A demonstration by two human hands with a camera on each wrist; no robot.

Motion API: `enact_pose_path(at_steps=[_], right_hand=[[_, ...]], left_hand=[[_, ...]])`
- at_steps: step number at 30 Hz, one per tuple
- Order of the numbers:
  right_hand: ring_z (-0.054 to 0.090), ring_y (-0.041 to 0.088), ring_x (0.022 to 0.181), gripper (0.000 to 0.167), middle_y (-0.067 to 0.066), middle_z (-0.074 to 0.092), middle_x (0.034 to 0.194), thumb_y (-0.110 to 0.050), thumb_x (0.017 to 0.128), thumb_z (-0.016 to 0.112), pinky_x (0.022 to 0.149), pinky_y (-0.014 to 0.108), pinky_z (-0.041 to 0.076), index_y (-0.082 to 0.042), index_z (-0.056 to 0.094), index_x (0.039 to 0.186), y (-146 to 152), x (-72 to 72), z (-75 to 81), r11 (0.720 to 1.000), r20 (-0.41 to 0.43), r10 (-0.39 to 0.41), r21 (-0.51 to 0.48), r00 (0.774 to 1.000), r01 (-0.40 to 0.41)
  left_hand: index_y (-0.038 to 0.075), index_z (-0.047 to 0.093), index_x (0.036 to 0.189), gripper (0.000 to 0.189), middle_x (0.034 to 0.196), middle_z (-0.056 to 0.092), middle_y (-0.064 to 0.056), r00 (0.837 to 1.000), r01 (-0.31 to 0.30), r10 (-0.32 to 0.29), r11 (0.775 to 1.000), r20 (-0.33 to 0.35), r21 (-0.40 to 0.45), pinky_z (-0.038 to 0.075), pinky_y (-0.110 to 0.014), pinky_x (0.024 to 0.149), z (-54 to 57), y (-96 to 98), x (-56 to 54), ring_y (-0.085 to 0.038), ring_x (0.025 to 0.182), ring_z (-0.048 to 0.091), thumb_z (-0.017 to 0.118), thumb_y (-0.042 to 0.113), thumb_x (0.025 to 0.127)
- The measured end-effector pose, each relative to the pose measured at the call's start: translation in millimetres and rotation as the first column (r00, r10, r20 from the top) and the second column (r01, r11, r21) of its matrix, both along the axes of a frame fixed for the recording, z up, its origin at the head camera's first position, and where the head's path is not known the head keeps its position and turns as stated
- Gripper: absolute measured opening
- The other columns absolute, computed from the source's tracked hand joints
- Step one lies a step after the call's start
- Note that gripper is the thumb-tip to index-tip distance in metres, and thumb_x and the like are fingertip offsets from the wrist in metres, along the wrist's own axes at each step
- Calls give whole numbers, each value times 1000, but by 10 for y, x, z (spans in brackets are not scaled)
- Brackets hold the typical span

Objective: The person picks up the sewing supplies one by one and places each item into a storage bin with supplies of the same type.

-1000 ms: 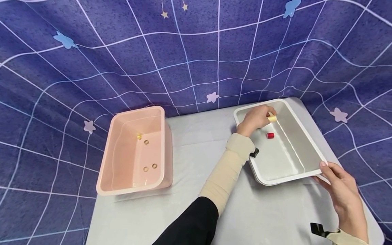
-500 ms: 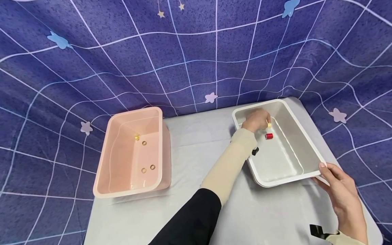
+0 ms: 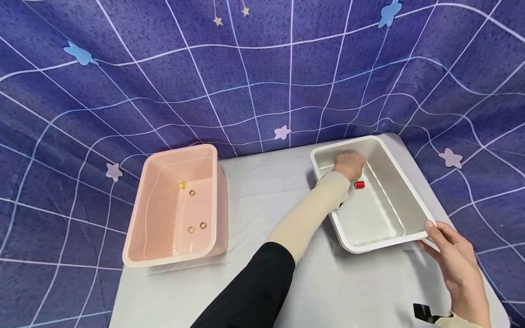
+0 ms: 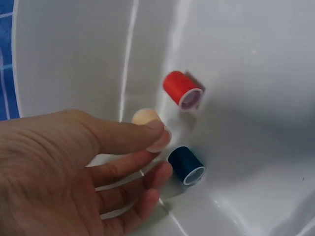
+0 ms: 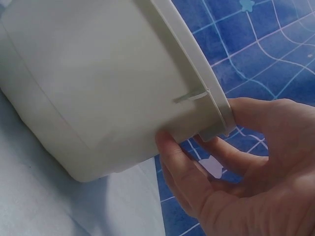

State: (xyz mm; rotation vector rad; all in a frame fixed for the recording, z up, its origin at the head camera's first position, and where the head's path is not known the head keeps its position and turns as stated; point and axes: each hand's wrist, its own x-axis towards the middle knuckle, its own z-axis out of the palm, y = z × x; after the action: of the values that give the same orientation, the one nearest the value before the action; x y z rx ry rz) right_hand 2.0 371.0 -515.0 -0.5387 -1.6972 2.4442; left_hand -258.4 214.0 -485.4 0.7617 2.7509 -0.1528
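Observation:
Inside the grey-white bin (image 3: 383, 218), my left hand (image 3: 349, 165) is low near the far end. Its thumb and fingers pinch a pale yellow thread spool (image 4: 145, 117), which the hand hides in the head view. Close by on the bin floor lies a red thread spool (image 3: 359, 184) on its side. A dark blue thread spool (image 4: 186, 165) shows just beyond the fingertips in the left wrist view. My right hand (image 3: 459, 262) grips the near right corner of the bin, thumb on the rim and fingers against the outer wall.
A pink bin (image 3: 221, 214) stands on the left of the white-covered table (image 3: 262, 182). On its floor are a small yellow item (image 3: 182, 185) and several gold-coloured rings (image 3: 203, 225). A blue grid-patterned curtain (image 3: 262, 68) hangs behind and beside the table.
My left hand has moved down and slightly nearer inside the grey-white bin with the pale yellow spool, which has dropped from sight in the head view. My right hand keeps its grip on the corner.

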Motion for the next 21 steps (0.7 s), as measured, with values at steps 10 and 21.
enact_pose_path(at_steps=[10,21], right_hand=[[73,2,88,25,-11,74,101,-2,105,57,76,20,62,-17,78,105,-12,3,10,1000,7,-1,10,1000,1],[72,1,90,25,-12,73,101,-2,105,58,76,19,62,-17,78,104,-25,-19,19,1000,17,1,14,1000,-1]], left_hand=[[43,66,133,33,135,66,18,1000,18,-16,988,13,-155,47,-27,85,-7,86,67,-3,113,59,46,29,110],[46,67,128,31,132,67,22,1000,-10,12,987,12,-161,47,-30,77,-203,179,-51,-2,105,60,49,29,108]])
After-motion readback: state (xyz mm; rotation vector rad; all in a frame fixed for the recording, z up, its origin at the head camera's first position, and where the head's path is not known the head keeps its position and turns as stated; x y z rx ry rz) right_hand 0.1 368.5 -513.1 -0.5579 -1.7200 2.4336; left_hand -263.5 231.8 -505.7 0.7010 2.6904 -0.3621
